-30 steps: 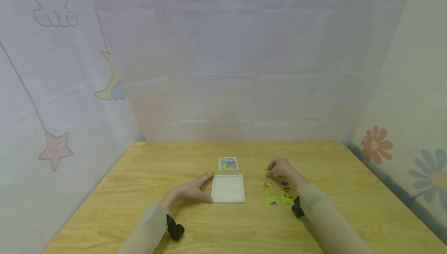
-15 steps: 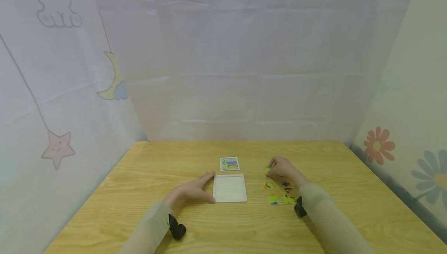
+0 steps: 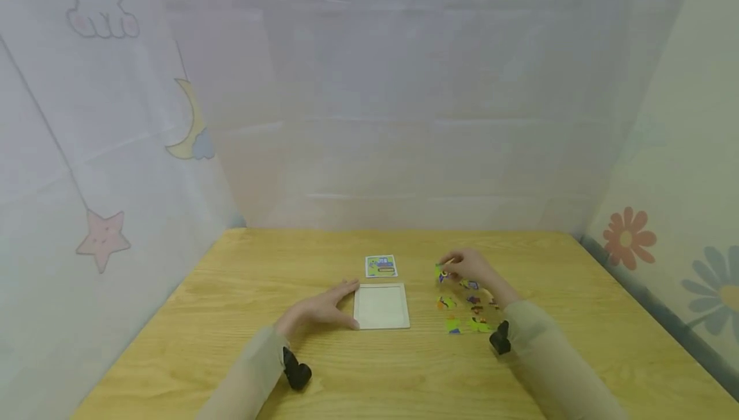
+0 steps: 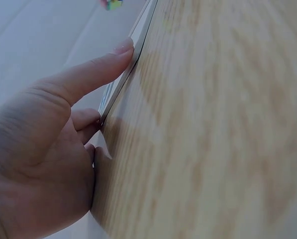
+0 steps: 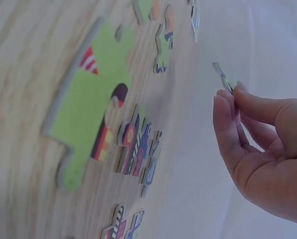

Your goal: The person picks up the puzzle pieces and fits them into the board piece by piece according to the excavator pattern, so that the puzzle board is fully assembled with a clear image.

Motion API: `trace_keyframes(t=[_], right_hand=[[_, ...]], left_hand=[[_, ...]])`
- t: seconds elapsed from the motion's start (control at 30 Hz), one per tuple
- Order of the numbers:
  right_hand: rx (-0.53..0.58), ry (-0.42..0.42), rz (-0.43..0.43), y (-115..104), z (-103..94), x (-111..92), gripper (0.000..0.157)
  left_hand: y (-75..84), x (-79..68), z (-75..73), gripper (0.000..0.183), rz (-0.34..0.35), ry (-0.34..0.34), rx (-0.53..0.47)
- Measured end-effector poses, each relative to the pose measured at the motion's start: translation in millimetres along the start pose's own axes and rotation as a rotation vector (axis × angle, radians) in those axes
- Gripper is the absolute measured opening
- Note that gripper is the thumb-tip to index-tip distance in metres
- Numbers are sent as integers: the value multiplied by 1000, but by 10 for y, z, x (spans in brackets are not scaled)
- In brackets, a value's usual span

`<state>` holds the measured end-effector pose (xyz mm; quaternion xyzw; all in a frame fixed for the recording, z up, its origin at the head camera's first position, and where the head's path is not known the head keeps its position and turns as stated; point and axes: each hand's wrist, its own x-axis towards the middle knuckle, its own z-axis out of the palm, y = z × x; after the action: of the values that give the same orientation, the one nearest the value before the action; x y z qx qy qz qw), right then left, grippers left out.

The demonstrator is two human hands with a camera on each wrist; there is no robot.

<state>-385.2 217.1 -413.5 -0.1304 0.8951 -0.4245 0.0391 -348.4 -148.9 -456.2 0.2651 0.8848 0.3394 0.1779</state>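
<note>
Right of centre in the head view, the right hand pinches a puzzle piece over the tabletop, near loose pieces that a low wrist could nudge; the pale tray lies below centre. At left in the left wrist view, the left hand has its grip spread against the tray's edge, so a hard press might slide it. At right in the right wrist view, the pinch covers just the piece's end, so it could twist or slip.
</note>
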Motion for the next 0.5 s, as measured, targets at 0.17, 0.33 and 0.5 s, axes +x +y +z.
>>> trace_keyframes(t=[0.17,0.33,0.5], right_hand=[[67,34,16,-25,-19,-17,26],[126,46,29,-57,11,-7,28],[198,37,40,-109,70,-4,31]], left_hand=[[3,28,-24,94,26,-11,35],[-17,10,-22,93,11,-18,25],[-26,-27,-20,93,11,-13,19]])
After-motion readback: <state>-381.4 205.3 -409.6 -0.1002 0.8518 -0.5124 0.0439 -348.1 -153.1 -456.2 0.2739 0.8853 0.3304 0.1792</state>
